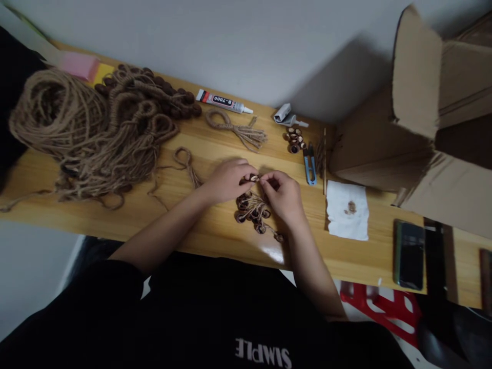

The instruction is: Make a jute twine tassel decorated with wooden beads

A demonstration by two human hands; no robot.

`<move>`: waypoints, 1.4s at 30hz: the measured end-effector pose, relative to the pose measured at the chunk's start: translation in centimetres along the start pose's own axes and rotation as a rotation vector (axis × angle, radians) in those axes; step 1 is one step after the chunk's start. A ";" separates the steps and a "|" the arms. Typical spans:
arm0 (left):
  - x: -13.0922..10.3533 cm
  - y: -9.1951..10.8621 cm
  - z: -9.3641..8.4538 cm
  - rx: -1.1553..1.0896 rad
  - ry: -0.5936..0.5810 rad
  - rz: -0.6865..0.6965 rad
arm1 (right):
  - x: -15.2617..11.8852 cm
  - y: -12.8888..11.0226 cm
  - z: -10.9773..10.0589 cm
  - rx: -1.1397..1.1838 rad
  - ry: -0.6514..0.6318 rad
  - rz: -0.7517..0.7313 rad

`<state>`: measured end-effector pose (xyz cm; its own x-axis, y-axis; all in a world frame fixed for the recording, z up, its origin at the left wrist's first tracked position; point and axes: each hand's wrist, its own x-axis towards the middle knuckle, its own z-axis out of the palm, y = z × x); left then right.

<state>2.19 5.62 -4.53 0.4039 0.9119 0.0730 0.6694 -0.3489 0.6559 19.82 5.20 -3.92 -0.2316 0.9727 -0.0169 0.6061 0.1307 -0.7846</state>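
While both hands are held over the counter, a small brown cap is pinched between them. Left hand: grip closed on the cap, thumb and finger used. Right hand: grip closed, finger and thumb brought together at the cap's right edge; whether rim or cord is pinched cannot be told, too small.

Corded caps are clustered on the counter just below the hands, cords gathered toward the grip. A looped cord is laid left of the left hand, lower end partly hidden by it. Above the hands, a tied cord bundle is placed, with a B-7000 glue tube behind it.

Far left: rope coil and cord heap are piled together, dark beads strung out at the right. Pink pad and yellow pad are set behind.

Right of centre: rolled-up tube, loose caps in front of it, blue snips beside the caps. Thin stick is laid near the cardboard box. White tissue is spread below the box, marked brown. Phone is placed near the front edge.
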 end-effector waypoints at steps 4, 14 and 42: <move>0.0 0.1 -0.1 0.006 -0.004 0.002 | 0.0 -0.1 0.2 -0.055 0.019 -0.064; 0.0 0.2 -0.1 0.016 -0.010 0.010 | -0.1 -0.2 0.5 -0.179 0.018 -0.115; 0.1 0.0 0.0 0.069 -0.017 0.044 | -0.1 -0.5 0.5 -0.275 -0.020 -0.151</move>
<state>2.17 5.70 -4.51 0.4441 0.8917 0.0878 0.6919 -0.4036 0.5986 19.17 4.91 -3.83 -0.3481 0.9346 0.0730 0.7463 0.3234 -0.5817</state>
